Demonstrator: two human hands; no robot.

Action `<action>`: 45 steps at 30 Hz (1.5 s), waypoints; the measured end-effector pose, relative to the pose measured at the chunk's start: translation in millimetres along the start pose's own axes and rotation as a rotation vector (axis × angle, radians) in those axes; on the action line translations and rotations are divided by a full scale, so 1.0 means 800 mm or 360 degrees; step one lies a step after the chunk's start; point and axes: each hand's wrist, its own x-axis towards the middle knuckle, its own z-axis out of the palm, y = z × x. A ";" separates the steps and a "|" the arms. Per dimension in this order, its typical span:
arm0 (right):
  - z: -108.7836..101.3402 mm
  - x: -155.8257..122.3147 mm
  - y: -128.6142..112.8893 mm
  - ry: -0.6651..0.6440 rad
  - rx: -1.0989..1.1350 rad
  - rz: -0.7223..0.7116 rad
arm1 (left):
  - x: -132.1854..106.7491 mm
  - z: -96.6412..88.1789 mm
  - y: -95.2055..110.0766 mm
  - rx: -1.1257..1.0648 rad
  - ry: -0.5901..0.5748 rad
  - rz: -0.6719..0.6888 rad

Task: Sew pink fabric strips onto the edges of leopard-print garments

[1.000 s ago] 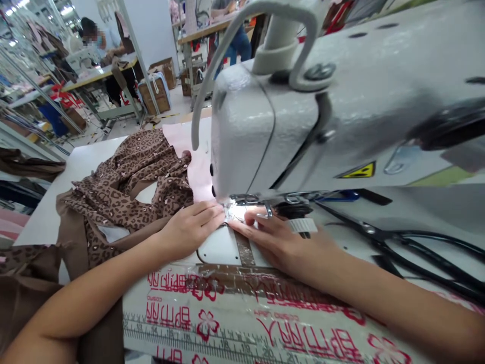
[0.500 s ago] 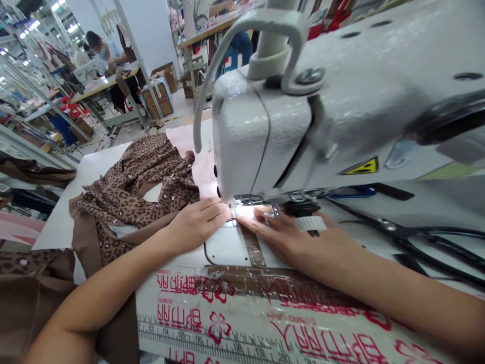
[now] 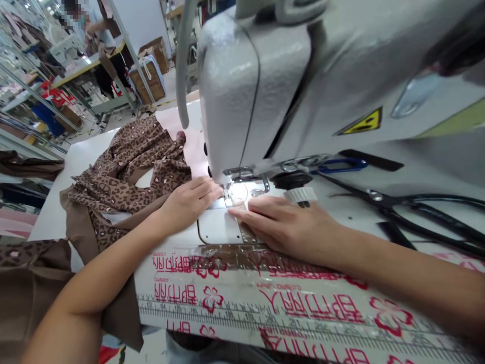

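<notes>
My left hand (image 3: 189,199) lies flat on a brown strip of cloth at the edge of the leopard-print fabric (image 3: 129,172), its fingertips close to the presser foot (image 3: 230,188) of a white industrial sewing machine (image 3: 242,91). My right hand (image 3: 280,222) rests on the other side of the foot, fingers stretched over the throat plate (image 3: 217,227). A pale pink fabric layer (image 3: 191,149) runs from behind the machine head toward the foot. The needle is hidden by the machine's glare and parts.
Long black shears (image 3: 397,215) and blue-handled snips (image 3: 341,165) lie on the white table (image 3: 417,172) at right. A printed tape measure strip (image 3: 265,316) runs along the front edge. Brown cloth (image 3: 30,288) hangs at lower left. A co-worker (image 3: 100,35) sits at a distant table.
The view has tipped, so the machine and table sit higher in the picture. My right fingers now lie further over the plate, and the cloth stays bunched at left.
</notes>
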 end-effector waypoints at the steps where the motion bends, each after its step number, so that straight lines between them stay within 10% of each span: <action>1: -0.002 0.002 -0.002 0.0000 0.0055 0.0007 | 0.000 0.000 -0.002 0.0015 -0.0015 -0.0004; 14: -0.016 0.019 0.008 -0.0586 0.0263 0.0200 | 0.004 0.014 -0.024 0.0300 0.0057 -0.0107; 18: -0.018 0.017 0.009 -0.0479 0.0274 0.0163 | 0.007 0.024 -0.025 0.0297 0.0001 -0.0251; 23: -0.011 0.005 0.000 -0.0051 0.0206 0.0003 | 0.009 0.021 -0.006 -0.0160 0.0009 -0.0454; 27: -0.014 0.010 -0.013 0.0215 0.0554 -0.0113 | -0.007 -0.014 0.020 -0.0966 0.0103 -0.1150; 31: -0.018 0.034 -0.035 0.0069 0.0978 0.0195 | -0.033 -0.039 0.044 -0.1797 0.0161 -0.1793; 37: -0.009 0.065 -0.038 -0.0243 0.1421 0.0729 | -0.043 -0.040 0.052 -0.2435 0.0396 -0.1923; 45: -0.010 0.065 -0.036 -0.0361 0.1600 0.0902 | -0.033 -0.042 0.054 -0.2542 0.0365 -0.2060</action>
